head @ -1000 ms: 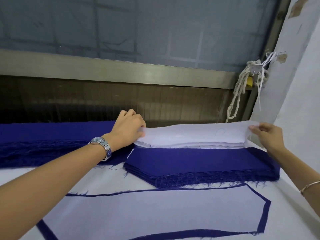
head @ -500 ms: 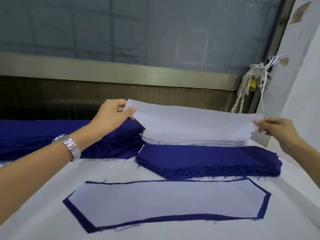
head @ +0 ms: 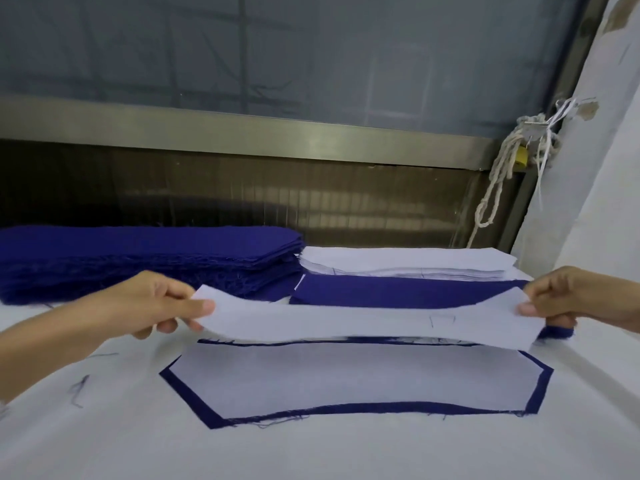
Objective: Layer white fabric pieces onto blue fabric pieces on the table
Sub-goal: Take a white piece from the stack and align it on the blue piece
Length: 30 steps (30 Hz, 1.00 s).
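A long white fabric piece (head: 363, 323) hangs stretched in the air between my hands. My left hand (head: 162, 303) pinches its left end and my right hand (head: 568, 299) pinches its right end. It hovers over the front edge of a blue fabric stack (head: 391, 291). Behind that lies the white fabric stack (head: 398, 261). Closer to me, a blue piece (head: 187, 398) lies flat on the table with a white piece (head: 346, 379) layered on it, only the blue border showing. A taller blue stack (head: 138, 258) sits at the back left.
The table (head: 311, 452) is covered in white cloth with loose blue threads (head: 78, 389) at the left. A dark wall and metal rail (head: 242, 129) run behind the stacks. A knotted rope (head: 502, 174) hangs at the right beside a white wall (head: 588, 202).
Both hands lifted one white piece off the white stack and carried it toward me and downward, from above the stack to above the blue stack's front edge.
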### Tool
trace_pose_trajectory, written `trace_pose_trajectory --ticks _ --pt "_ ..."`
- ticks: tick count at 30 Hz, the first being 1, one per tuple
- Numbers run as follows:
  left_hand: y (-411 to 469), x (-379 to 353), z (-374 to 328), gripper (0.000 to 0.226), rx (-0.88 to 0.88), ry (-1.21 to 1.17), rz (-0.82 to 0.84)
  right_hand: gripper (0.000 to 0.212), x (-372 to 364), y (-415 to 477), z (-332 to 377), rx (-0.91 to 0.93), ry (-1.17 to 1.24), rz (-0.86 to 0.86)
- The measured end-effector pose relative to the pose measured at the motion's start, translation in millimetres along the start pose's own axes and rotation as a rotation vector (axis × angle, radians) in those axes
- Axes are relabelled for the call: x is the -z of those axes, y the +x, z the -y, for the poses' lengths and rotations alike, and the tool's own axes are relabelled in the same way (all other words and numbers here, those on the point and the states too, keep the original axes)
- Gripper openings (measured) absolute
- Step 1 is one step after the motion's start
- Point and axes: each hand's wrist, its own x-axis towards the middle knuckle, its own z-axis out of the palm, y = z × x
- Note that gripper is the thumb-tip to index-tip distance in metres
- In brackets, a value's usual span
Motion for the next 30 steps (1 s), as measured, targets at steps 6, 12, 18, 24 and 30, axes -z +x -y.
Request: trace_pose_trajectory --ticks 6,12,18,24,30 --pt "-2 -8 20 0.057 -0.042 -0.003 0.075 0.043 -7 6 -21 0.025 -0.097 0.157" --pt "1 -21 44 0.051 -0.080 0.021 0.056 0.043 -18 12 -24 0.008 -0.064 0.192" --pt "4 -27 60 0.051 -0.141 0.038 0.021 0.033 -27 5 -14 -0.042 -0.091 0.233" --pt "4 -25 62 0.056 -0.128 0.027 0.026 0.039 -27 2 -13 -0.040 -0.111 0.227" --pt "2 -25 62 0.078 -0.122 0.030 0.023 0.047 -28 0 -8 -0.041 -0.101 0.253"
